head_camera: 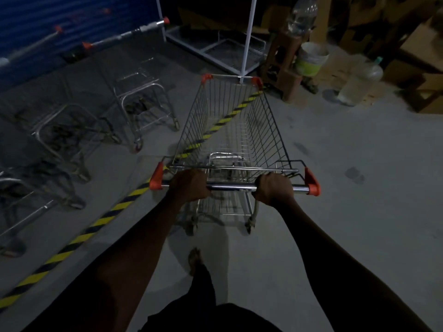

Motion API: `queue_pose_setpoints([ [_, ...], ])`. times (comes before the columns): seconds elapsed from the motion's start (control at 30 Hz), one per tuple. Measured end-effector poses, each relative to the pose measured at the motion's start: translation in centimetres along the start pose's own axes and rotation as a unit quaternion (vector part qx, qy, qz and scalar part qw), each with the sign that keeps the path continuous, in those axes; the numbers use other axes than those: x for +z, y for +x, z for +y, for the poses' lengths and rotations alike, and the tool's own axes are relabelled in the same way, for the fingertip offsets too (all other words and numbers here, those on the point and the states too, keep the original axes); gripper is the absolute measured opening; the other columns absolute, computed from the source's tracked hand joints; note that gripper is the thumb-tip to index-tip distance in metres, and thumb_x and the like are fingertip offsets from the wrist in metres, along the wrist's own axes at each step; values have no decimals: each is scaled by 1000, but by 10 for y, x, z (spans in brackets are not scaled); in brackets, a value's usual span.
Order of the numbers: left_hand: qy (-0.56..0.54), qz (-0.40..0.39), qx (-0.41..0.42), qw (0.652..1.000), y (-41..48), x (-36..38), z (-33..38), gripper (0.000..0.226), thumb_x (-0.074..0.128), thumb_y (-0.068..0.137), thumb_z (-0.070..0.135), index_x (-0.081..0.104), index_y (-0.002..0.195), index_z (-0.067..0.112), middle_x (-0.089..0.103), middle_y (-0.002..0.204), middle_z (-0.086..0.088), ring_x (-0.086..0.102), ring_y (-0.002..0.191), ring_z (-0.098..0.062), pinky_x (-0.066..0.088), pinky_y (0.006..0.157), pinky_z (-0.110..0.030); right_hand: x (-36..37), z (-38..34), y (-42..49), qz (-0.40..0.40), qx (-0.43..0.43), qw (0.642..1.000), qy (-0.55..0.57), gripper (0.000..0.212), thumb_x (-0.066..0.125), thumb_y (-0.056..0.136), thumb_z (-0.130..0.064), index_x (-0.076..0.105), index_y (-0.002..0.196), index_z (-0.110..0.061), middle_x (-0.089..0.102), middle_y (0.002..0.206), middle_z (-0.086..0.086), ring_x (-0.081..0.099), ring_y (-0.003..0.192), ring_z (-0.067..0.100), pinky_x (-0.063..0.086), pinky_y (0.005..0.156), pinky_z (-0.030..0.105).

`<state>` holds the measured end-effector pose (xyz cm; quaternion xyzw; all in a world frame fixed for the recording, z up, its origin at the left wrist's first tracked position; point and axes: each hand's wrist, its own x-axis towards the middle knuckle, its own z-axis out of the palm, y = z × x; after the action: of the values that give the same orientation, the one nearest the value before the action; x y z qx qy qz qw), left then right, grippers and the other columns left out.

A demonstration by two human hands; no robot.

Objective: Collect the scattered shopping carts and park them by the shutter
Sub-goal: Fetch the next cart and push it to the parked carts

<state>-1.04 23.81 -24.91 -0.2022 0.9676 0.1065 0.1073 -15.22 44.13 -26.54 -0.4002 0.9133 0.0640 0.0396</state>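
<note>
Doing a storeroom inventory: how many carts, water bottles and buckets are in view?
Pushed cart: 1
Parked carts, blurred: 3
Water bottles: 2
Bucket: 1
Total: 7

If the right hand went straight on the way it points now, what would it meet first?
Most likely the wire rear panel of the cart, just ahead of the handle bar the right hand grips; depth is unclear.

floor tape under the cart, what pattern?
Yellow and black diagonal stripes on the floor tape, clearest in the head view.
</note>
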Motion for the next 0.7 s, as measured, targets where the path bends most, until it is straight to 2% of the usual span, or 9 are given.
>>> queue_pose_setpoints([
  [0.07, -6, -7, 4, 1000, 36, -15, -12, 34, 65, 78, 37, 67, 102, 13, 66, 110, -9, 62, 105, -32, 48, 84, -37, -9, 5, 40, 0, 25, 1000, 4, 26, 62, 80, -40, 60, 86, -15, 64, 84, 8, 64, 77, 30, 48, 63, 33],
  [0.17, -20, -19, 17, 999, 92, -30, -28, 35, 63, 80, 35, 69, 107, 13, 67, 113, -9, 62, 109, -31, 50, 89, -39, 4, 17, 88, 73, -3, 997, -37, 28, 75, 56, -33, 56, 61, -12, 54, 56, 12, 55, 46, 30, 43, 43, 31],
  [0.23, -13, -22, 26, 999, 130, -40, -36, 35, 64, 80, 35, 71, 108, 14, 68, 113, -9, 63, 109, -31, 49, 88, -38, 13, 30, 121, 146, -2, 989, -25, 24, 69, 56, -31, 55, 57, -11, 48, 49, 11, 50, 38, 28, 39, 40, 29],
  [0.33, -9, -13, 41, 999, 183, -53, -46, 31, 69, 75, 38, 73, 96, 16, 71, 99, -6, 67, 95, -28, 47, 73, -31, 11, 38, 169, 165, 13, 986, -23, 19, 64, 59, -26, 53, 57, -11, 46, 47, 11, 47, 37, 27, 34, 41, 26],
  [0.5, 0, -21, 53, 998, 276, -76, -54, 28, 67, 73, 39, 71, 88, 15, 69, 93, -5, 66, 91, -26, 47, 72, -30, 9, 68, 256, 192, 10, 981, -14, 21, 55, 65, -31, 54, 57, -12, 47, 47, 10, 49, 38, 28, 37, 43, 26],
  [0.6, 11, -16, 58, 998, 335, -92, -54, 26, 67, 74, 35, 71, 91, 16, 70, 92, -6, 66, 89, -25, 45, 69, -30, 3, 89, 313, 199, 6, 980, -20, 21, 61, 62, -29, 53, 55, -12, 47, 47, 10, 48, 37, 27, 34, 44, 25],
  [0.7, 1, -10, 41, 999, 399, -114, -51, 29, 68, 73, 35, 72, 94, 15, 70, 95, -7, 66, 92, -28, 49, 75, -34, -5, 116, 380, 212, -8, 977, -27, 24, 66, 60, -29, 53, 56, -10, 47, 47, 11, 49, 37, 27, 35, 43, 26],
])
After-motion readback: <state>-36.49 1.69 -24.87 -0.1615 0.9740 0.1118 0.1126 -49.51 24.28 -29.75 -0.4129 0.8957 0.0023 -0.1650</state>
